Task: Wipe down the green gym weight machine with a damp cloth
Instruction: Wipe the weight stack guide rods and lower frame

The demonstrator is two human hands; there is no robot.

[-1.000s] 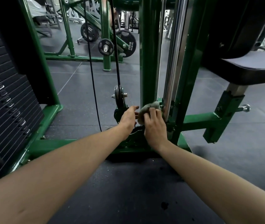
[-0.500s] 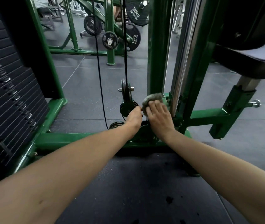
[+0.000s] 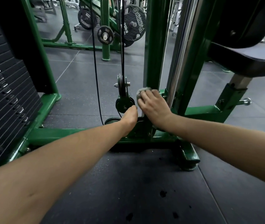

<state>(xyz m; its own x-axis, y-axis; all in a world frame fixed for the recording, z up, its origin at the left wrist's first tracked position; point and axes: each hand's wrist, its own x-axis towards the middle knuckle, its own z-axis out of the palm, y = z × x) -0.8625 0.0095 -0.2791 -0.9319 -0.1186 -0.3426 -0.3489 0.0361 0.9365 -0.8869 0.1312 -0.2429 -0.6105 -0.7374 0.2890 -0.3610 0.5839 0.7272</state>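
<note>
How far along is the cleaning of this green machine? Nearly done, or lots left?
Hard to call anything finished: no wiped patch shows. In hand: the right hand presses a grey cloth against the foot of the green upright, beside the lower pulley, while the left hand rests near that pulley. Probably left: the base rail, seat bracket and higher frame.

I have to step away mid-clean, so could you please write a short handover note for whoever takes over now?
Right hand: presses the small grey cloth against the foot of the green steel upright.
Left hand: beside the black cable pulley, holding nothing visible.
Done: cannot tell which parts are wiped.
Left: probably the green base rail and frame by the black weight stack.
</note>
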